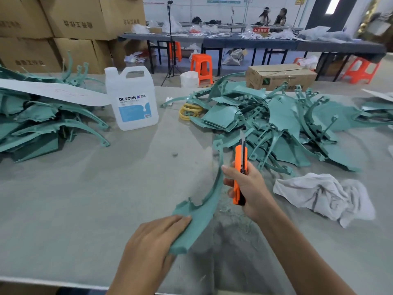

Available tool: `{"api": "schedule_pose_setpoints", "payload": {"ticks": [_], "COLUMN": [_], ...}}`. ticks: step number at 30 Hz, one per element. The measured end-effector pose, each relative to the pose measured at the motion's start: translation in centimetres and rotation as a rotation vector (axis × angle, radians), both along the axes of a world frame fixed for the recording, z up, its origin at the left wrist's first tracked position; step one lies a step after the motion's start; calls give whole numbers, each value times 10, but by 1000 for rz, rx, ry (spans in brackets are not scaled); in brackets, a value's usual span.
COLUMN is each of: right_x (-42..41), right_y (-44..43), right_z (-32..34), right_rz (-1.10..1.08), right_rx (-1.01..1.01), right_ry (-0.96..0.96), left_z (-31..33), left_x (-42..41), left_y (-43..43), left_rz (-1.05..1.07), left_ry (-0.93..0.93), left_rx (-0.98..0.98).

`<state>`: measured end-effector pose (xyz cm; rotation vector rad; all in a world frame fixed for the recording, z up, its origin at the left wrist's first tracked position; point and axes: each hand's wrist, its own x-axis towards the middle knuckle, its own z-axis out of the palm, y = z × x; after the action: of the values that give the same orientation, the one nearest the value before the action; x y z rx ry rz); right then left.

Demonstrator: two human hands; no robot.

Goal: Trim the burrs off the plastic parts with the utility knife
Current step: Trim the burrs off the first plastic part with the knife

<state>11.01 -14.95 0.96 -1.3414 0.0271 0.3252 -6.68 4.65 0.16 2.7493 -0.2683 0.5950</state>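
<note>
**While left hand holds teal part, right hand grips knife**

As the left hand [153, 237] grips the wide near end of a curved teal part [205, 207] with its fingers laid over the top, the thumb is hidden. The part arcs away toward the far pile, above the grey surface [85, 199]. The right hand [248, 188] is wrapped around an orange utility knife [239, 167], blade out and pointing up and away, just right of the part's thin strip. I can't tell whether the blade touches the part.

A big heap of teal parts [276, 124] sits far right and another heap [42, 124] far left – well apart. A white DEXCON jug [131, 99] stands upright between them, and yellow rings [189, 110] lie at the right heap's edge. A crumpled white rag [323, 196] lies right of the knife hand, near the heap.
</note>
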Motion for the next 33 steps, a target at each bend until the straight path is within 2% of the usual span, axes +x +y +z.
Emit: {"api": "schedule_pose_setpoints", "payload": {"ticks": [2, 3, 9, 11, 12, 14, 17, 22, 26, 28, 33], "right_x": [-1, -1, -13, -20, -23, -30, -41, -65, -76, -79, -81], "right_y": [-1, -1, -6, -6, -4, -1, 10, 31, 36, 33, 15], "right_z": [0, -1, -3, -3, -2, -3, -2, -5, -11, -18, -33], "right_rz": [13, 22, 33, 28, 27, 23, -1, 35, 51, 51, -66], "right_rx": [-20, -12, 65, 92, 111, 139, 164, 257, 246, 201, 132], "right_ry": [-9, -7, -13, -27, -30, -27, -35, -84, -40, -33, 86], "left_z": [-8, -10, -15, -11, -5, 12, 31, 56, 41, 30, 17], "left_x": [-2, -4, -4, -4, -5, -4, 23, 89, 104, 105, 105], "left_y": [4, 6, 14, 22, 23, 20, 7, -22, -32, -31, -29], "left_rz": [-25, -51, -60, -126, -138, -88, 26, 7, -114, -113, 26], "left_ry": [-22, 34, 828, 893, 869, 704, 433, 455, 527, 520, 279], "left_rx": [-11, -30, -67, -116, -217, -470, -600, -611, -939, -972, -858]}}
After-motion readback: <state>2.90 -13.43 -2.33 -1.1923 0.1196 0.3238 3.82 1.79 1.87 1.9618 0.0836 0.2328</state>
